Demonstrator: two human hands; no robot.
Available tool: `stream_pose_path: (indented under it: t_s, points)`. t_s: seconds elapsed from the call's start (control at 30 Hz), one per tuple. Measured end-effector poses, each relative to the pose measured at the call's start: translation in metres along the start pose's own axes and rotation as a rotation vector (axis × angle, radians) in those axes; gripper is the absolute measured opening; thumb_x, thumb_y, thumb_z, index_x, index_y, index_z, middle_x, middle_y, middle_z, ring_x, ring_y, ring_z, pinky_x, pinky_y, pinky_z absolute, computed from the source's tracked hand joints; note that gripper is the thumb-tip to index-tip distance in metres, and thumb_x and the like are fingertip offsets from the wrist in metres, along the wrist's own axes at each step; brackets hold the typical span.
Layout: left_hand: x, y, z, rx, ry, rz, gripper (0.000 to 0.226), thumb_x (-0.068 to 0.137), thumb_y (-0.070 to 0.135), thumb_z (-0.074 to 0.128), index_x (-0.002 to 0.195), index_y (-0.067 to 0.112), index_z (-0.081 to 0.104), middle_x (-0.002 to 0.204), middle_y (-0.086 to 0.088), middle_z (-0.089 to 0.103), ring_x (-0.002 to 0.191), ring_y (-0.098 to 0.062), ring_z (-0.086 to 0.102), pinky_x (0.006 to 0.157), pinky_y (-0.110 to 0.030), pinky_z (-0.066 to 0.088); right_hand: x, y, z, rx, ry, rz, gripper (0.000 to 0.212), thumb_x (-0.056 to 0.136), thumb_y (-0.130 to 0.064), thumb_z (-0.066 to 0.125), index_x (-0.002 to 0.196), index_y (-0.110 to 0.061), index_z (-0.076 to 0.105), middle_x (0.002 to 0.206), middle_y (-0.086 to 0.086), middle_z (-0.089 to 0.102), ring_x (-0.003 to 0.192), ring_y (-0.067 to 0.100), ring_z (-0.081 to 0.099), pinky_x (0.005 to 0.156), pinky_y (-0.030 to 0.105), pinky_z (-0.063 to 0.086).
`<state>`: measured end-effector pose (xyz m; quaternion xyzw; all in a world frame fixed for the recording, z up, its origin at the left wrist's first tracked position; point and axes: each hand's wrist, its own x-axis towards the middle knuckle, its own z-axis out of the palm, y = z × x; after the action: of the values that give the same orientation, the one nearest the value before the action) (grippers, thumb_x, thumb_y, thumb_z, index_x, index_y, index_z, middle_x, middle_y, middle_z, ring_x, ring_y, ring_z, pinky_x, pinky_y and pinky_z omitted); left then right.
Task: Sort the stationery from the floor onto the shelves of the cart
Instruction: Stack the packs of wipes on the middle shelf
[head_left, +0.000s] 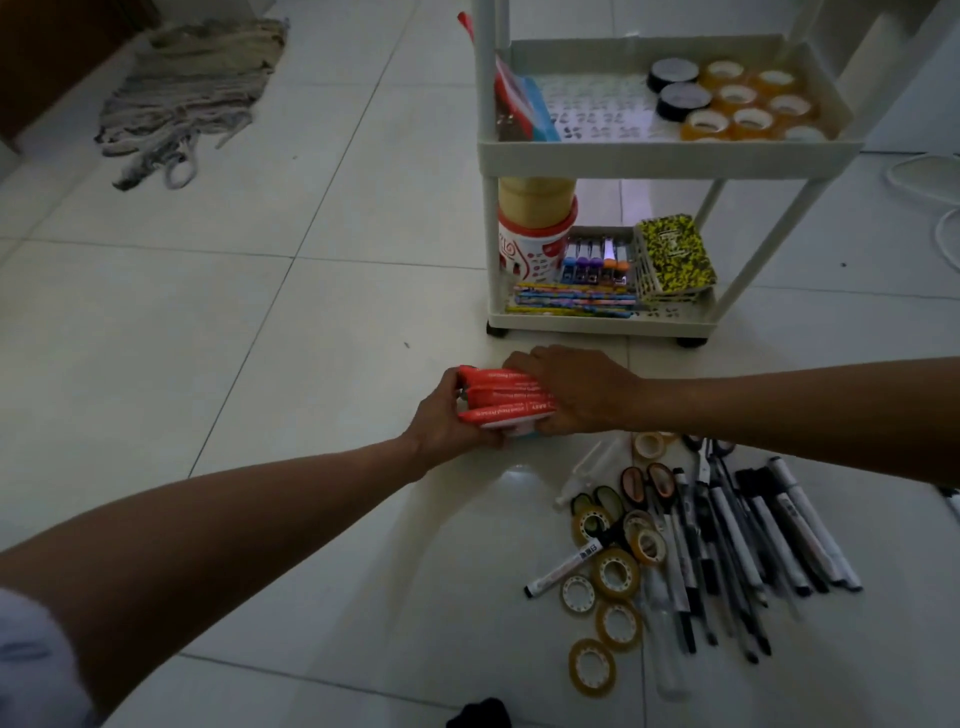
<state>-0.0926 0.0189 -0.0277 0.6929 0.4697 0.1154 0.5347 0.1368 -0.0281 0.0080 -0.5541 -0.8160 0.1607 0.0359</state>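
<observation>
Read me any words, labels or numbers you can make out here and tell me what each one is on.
Nothing reads with certainty.
Red packs held by left hand and right hand: white print, blurred.
White marker: dark label, too small.
Red-and-white tub: large red characters, illegible.
Yellow-black notebooks: emblem, illegible.

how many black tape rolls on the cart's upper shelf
2. Both black tape rolls sit at the back right of the white cart's upper shelf: one behind, one in front, beside the clear tape rolls.

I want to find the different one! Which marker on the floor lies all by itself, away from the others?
The white marker with the black cap, lying slanted among the tape rolls. The other markers are bunched side by side further right.
</observation>
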Motion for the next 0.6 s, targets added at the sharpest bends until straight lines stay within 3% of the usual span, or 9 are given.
stream_pose_path:
  t_s: [0.1,0.17,0.23,0.3,0.4,0.5,0.6]
  points:
    - [0.002,-0.012,0.006,-0.035,0.040,-0.006,0.093,0.064,0.022,0.095,0.138,0.023,0.040,0.130,0.002,0.060,0.112,-0.015,0.061,0.094,-0.031,0.053,-0.004,0.005,0.016,0.213,0.018,0.075,0.098,0.067,-0.078,0.058,0.139,-0.014,0.037,0.122,0.007,0.057,0.104,0.019,0.056,0.087,0.039,0.053]
    - [0.006,-0.015,0.008,-0.029,0.038,0.019,0.090,0.064,0.020,0.094,0.136,0.022,0.040,0.130,0.002,0.060,0.111,-0.013,0.062,0.090,-0.024,0.053,-0.008,0.008,0.023,0.338,0.088,0.146,0.104,0.063,-0.076,0.066,0.139,-0.011,0.036,0.126,0.008,0.054,0.105,0.017,0.055,0.086,0.033,0.052]
    - [0.009,-0.016,0.009,-0.031,0.036,0.045,0.088,0.066,0.018,0.093,0.135,0.022,0.038,0.129,0.003,0.060,0.108,-0.009,0.062,0.084,-0.014,0.052,-0.014,0.010,0.030,0.470,0.164,0.246,0.105,0.061,-0.063,0.082,0.139,-0.011,0.034,0.125,0.004,0.053,0.103,0.014,0.056,0.082,0.020,0.049]
    - [0.011,-0.018,0.011,-0.031,0.024,0.064,0.089,0.067,0.019,0.092,0.136,0.022,0.037,0.129,0.004,0.059,0.108,-0.010,0.062,0.083,-0.014,0.053,-0.022,0.013,0.038,0.594,0.208,0.347,0.100,0.063,-0.044,0.091,0.139,-0.013,0.033,0.125,0.000,0.053,0.104,0.011,0.056,0.080,0.010,0.045]
    - [0.009,-0.021,0.017,-0.003,0.017,0.092,0.090,0.063,0.023,0.093,0.134,0.020,0.038,0.124,0.005,0.061,0.107,-0.006,0.063,0.087,-0.018,0.054,-0.034,0.016,0.055,0.723,0.210,0.434,0.089,0.067,-0.029,0.091,0.138,-0.015,0.039,0.126,-0.002,0.058,0.109,0.011,0.059,0.091,0.019,0.048]
    - [0.004,-0.023,0.025,0.042,0.042,0.121,0.087,0.058,0.027,0.086,0.129,0.015,0.038,0.115,0.005,0.062,0.099,0.003,0.062,0.080,-0.011,0.052,-0.037,0.016,0.069,0.724,0.112,0.460,0.086,0.072,-0.019,0.089,0.142,-0.015,0.039,0.125,-0.002,0.059,0.113,0.013,0.057,0.101,0.030,0.047]
    - [0.004,-0.028,0.032,0.135,0.056,0.150,0.086,0.059,0.043,0.081,0.127,0.016,0.037,0.122,-0.005,0.058,0.105,-0.010,0.062,0.087,-0.026,0.056,-0.034,0.017,0.075,0.778,-0.012,0.470,0.072,0.079,-0.004,0.080,0.141,-0.005,0.043,0.111,-0.008,0.059,0.098,-0.001,0.059,0.091,0.014,0.050]
